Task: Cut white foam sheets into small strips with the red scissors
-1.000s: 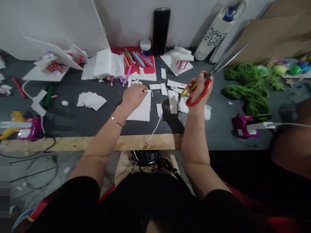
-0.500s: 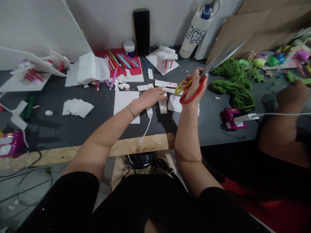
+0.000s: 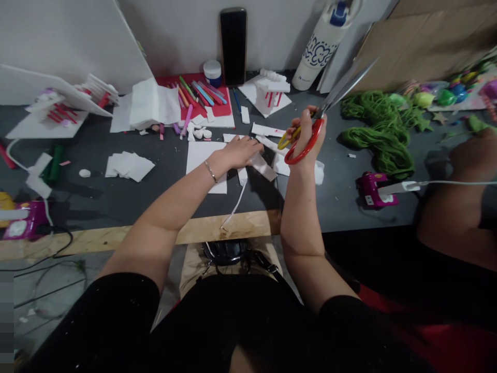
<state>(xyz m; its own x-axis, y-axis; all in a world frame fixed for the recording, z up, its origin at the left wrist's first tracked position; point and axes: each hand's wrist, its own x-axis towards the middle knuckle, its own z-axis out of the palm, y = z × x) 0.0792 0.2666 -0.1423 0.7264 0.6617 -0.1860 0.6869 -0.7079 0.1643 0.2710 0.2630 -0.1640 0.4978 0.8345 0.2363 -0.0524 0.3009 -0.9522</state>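
In the head view, my right hand (image 3: 308,132) is raised above the table, closed round large scissors (image 3: 320,129) with one red and one yellow handle loop. Their blades point up and to the right, slightly parted. My left hand (image 3: 243,150) lies palm down over white foam or card pieces, fingers stretched out. Its fingertips touch the upper end of a white strip (image 3: 264,167), which slants down to the right. Under the left wrist is a white sheet (image 3: 198,155), partly covered. More white strips (image 3: 267,129) lie beyond the fingers.
Markers (image 3: 202,93) on a red sheet, a phone (image 3: 233,46), a bottle (image 3: 320,46) and a small white model (image 3: 274,90) stand at the back. Green yarn (image 3: 388,134) and a purple glue gun holder or charger-like block (image 3: 375,190) are right, near another person's hand (image 3: 471,155).
Below my left fingertips the white strip has swung from nearly upright to slanting rightward. My right hand with the scissors has shifted slightly left, and the whole view has moved a little.
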